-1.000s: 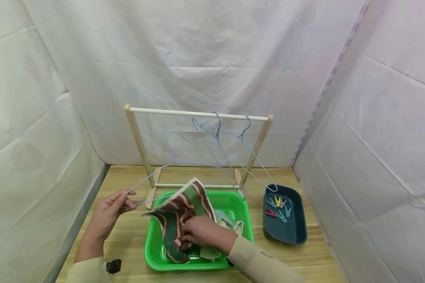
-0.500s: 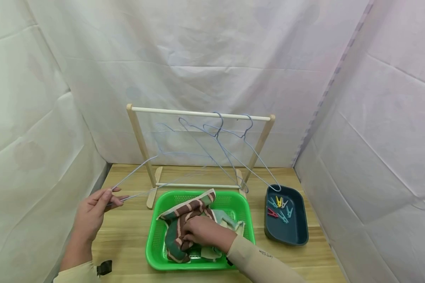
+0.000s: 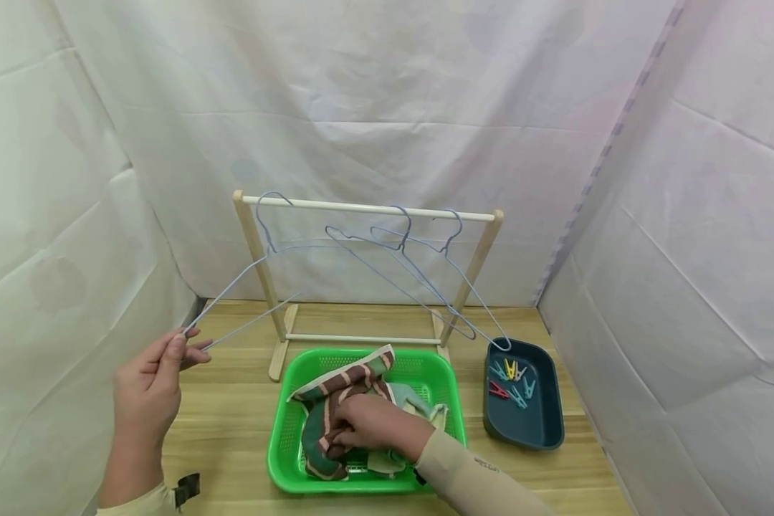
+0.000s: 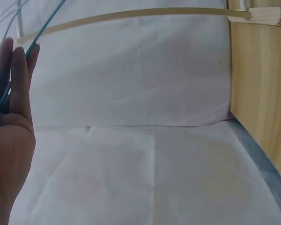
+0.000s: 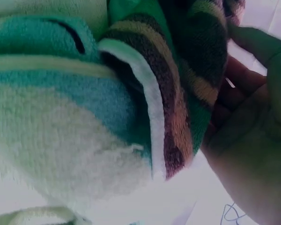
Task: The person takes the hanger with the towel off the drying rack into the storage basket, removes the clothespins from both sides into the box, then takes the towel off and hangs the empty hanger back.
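Note:
My left hand (image 3: 150, 380) pinches the lower left corner of a light blue wire hanger (image 3: 230, 285). The hanger's hook overlaps the left end of the white rail (image 3: 335, 206); whether it rests there I cannot tell. In the left wrist view, wire (image 4: 48, 21) runs between that hand's fingers. My right hand (image 3: 387, 424) grips a green, brown and cream striped towel (image 3: 314, 438), bunched in the green basket (image 3: 361, 487). The right wrist view shows the towel's white hem (image 5: 154, 117) close up, beside pale green and cream towelling (image 5: 61, 126).
Two more blue hangers, a middle one (image 3: 400, 297) and a right one (image 3: 477, 301), hang from the wooden-legged rack, overlapping. A dark tray (image 3: 529, 430) at the right holds several small clothespins (image 3: 511, 369). White cloth walls (image 3: 387, 107) enclose the wooden table (image 3: 226, 444).
My left hand has moved left, and its hanger has risen left until the hook reaches the rail. The towel has sunk into the basket with my right hand still gripping it. The middle hanger has swung.

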A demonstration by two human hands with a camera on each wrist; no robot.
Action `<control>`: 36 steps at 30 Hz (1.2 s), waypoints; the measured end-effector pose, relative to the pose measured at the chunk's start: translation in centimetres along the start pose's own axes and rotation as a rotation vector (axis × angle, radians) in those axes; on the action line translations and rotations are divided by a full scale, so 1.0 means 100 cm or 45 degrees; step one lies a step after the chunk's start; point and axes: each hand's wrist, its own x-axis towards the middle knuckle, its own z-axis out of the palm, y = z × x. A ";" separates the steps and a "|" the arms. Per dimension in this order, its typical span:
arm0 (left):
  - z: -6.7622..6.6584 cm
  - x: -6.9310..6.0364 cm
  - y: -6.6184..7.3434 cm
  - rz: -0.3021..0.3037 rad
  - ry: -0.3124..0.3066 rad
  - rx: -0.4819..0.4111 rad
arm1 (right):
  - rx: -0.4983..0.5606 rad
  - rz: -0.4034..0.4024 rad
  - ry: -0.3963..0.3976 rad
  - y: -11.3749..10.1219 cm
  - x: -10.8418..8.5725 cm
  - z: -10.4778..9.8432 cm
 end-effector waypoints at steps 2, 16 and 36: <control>0.007 0.002 0.007 0.060 0.051 0.047 | 0.012 -0.042 0.021 0.001 -0.001 -0.002; 0.033 0.012 0.041 0.246 0.249 0.511 | 0.016 -0.039 0.171 0.006 -0.012 -0.007; 0.069 0.018 0.009 0.193 0.268 0.602 | 0.024 -0.005 0.201 0.005 -0.021 -0.010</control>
